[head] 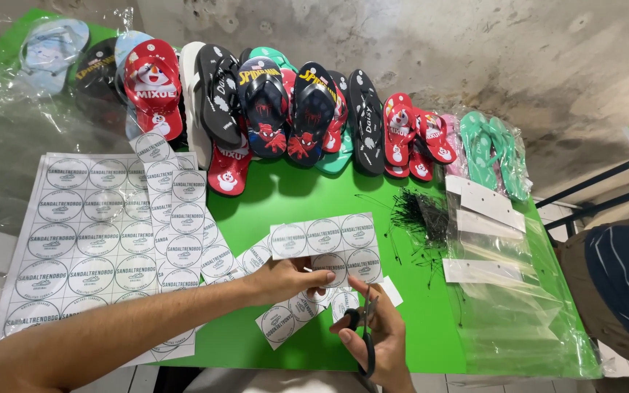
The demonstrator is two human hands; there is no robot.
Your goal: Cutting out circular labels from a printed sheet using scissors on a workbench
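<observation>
White paper, a sheet of round labels, sits pinched in the left hand, fingers closed on its lower edge, held just above the green table. Right hand grips black scissors, fingers curled through the handles, blades at the sheet's bottom edge. Cut label strips lie beneath. Larger label sheets rest left; flip-flops line the far edge; black ties lie right

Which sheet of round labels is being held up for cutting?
The small six-label piece pinched by the left hand, with the scissors in the right hand at its lower edge. The other sheets lie flat on the table.
</observation>
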